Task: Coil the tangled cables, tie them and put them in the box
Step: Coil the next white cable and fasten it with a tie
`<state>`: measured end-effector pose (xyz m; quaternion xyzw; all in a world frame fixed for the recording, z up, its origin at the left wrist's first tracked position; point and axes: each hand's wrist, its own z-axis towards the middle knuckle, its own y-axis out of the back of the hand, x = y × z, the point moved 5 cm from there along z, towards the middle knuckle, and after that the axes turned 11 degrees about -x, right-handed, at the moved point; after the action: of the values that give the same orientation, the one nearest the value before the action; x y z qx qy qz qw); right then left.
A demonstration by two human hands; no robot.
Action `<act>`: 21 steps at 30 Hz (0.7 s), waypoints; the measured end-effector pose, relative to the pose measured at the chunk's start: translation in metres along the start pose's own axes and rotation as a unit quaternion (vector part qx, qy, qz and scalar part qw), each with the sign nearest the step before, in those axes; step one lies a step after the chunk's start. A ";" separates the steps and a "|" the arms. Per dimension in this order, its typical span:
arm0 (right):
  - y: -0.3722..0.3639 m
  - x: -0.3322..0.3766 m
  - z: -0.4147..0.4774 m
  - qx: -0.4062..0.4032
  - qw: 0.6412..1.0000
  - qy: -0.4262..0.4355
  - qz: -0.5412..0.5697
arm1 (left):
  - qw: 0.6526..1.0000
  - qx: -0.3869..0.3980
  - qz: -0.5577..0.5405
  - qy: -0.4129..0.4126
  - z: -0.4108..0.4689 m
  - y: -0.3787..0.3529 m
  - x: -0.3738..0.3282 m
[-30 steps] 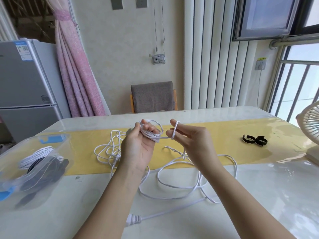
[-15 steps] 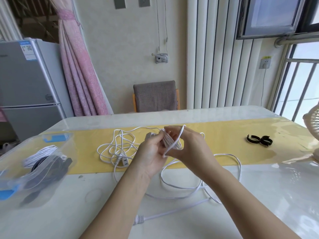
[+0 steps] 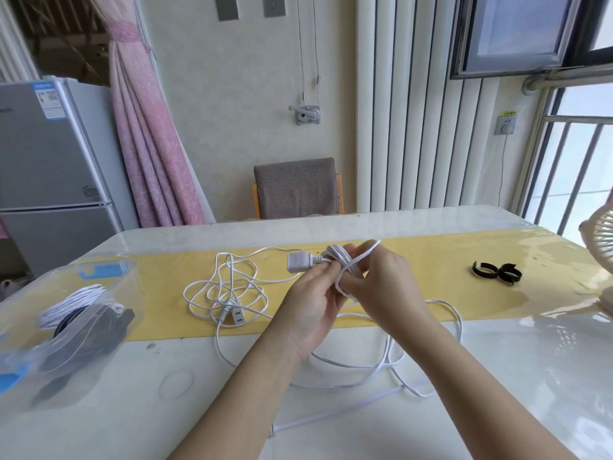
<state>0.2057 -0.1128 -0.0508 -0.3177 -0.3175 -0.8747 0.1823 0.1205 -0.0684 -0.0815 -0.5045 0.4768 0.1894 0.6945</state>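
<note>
Winding the white cable [image 3: 335, 253] into a small coil, held up above the yellow runner [image 3: 431, 260] on the counter [image 3: 530, 376].

Hands:
- Left hand [image 3: 311, 303] grips the coil, fingers curled round it. The plug [image 3: 298, 261] sticks out to the left, just past the fingertips.
- Right hand [image 3: 388, 283] has its fingers curled round the running strand, which passes over the top of the fingers and down onto the coil.
- Both are grasping the same cable; neither is free.

Done so far, as far as I can see:
- The box [image 3: 109, 270] stands open at my left. A white coil [image 3: 73, 300] and something dark [image 3: 93, 330] lie in it. Through the clear wall I cannot tell whether they are tied.
- Only a few turns are on the coil in hand.

Left to do:
- Most of the length lies loose. There is a tangle [image 3: 229, 290] on the runner to the left of my hands, with a connector end [image 3: 234, 314] in it, and long loops [image 3: 348, 370] under my forearms.
- A third end [image 3: 272, 429] shows near the front edge, so I judge more than one cable is out. I cannot trace which loop belongs to which.
- Two black ties [image 3: 497, 273] lie on the runner to my right, well apart from the hands, not yet used.
- By my estimate this coil is early: finish winding, tie it, box it, then deal with whatever remains.
</note>
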 end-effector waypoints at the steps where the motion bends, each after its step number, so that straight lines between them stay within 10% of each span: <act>1: -0.001 -0.004 0.001 0.014 1.000 -0.008 -0.021 | 1.000 -0.001 0.014 0.006 0.000 0.001 0.001; 21: -0.002 -0.006 0.001 0.050 0.982 0.057 -0.175 | 0.860 -0.149 0.432 -0.226 -0.006 0.022 -0.025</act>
<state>0.2094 -0.1097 -0.0549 -0.1978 -0.4010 -0.8925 0.0602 0.0897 -0.0586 -0.0720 -0.2885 0.4431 0.6481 0.5481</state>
